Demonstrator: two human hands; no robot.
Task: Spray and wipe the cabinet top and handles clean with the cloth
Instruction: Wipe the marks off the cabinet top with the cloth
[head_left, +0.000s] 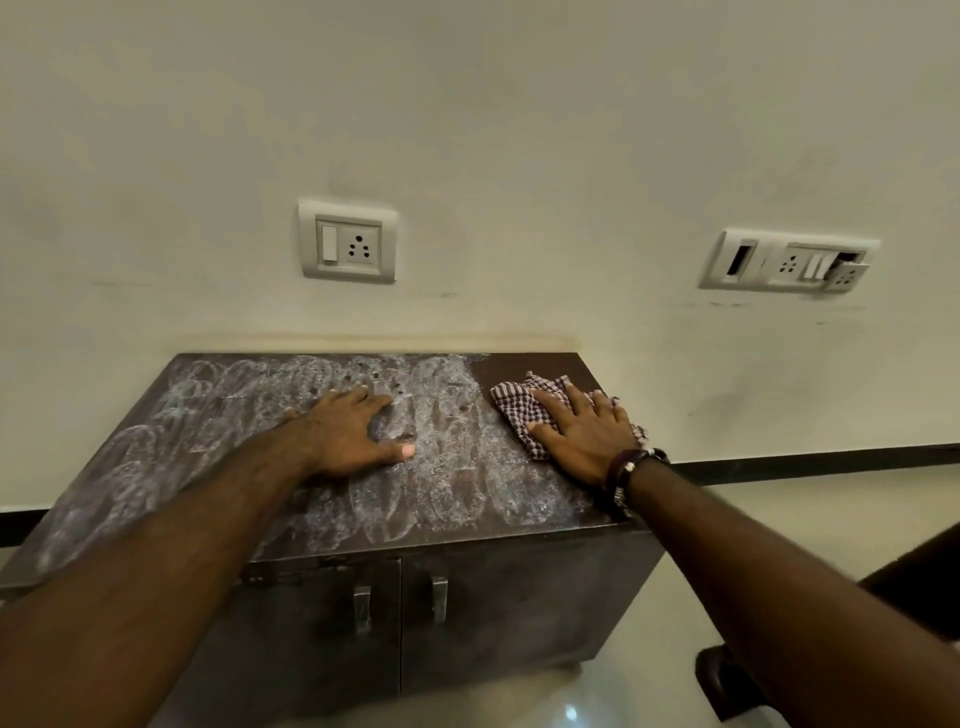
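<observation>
A dark brown cabinet top is covered with white foamy swirl marks, except a clean strip at its far right corner. My right hand lies flat, fingers spread, pressing a red-and-white checked cloth onto the top near the right back corner. My left hand rests palm down on the foamy middle of the top, fingers apart, holding nothing. Two metal handles, the left handle and the right handle, hang on the cabinet doors below the front edge. No spray bottle is in view.
The cabinet stands against a cream wall with a socket plate above it and a broken socket plate to the right. A black skirting strip runs along the floor. A dark object sits at the lower right.
</observation>
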